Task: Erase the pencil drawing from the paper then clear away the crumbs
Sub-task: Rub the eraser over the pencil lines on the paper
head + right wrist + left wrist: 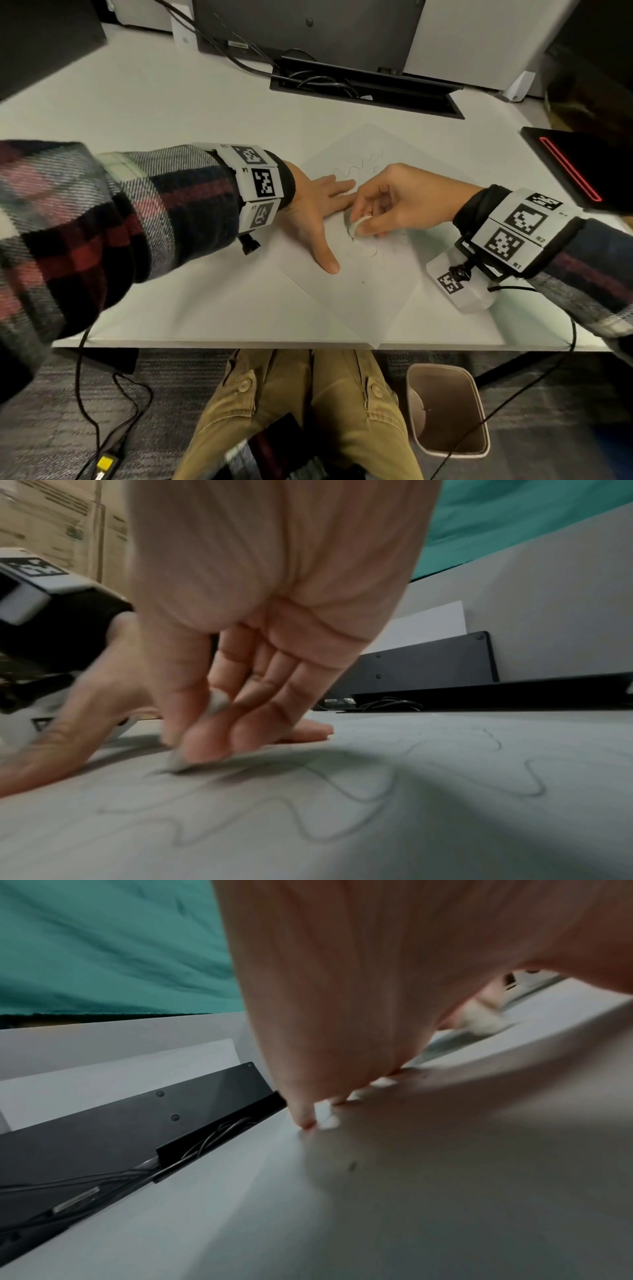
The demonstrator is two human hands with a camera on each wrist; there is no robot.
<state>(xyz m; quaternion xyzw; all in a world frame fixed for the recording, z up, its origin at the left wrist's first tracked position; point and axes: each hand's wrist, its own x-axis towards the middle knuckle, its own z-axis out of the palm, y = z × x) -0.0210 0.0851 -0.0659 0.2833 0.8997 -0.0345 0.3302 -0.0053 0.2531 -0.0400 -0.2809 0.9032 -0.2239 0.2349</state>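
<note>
Mid-erasure: left hand [310, 212], fingers spread, pins paper [359, 294]; right hand [394, 202] pinches eraser [356, 224] over wavy pencil lines [342, 799]; more rubbing likely before crumbs

My white bench [144, 113] in an office nook

Along its back edge a black cable tray [368, 89] sits open with cords inside, below a grey partition [479, 37]. Beneath the bench I see grey carpet [51, 428], black cables [113, 404] trailing to a yellow plug [105, 464], and a beige waste bin [448, 411] by my knees. At my right lies a black device with a red line [572, 168].
</note>
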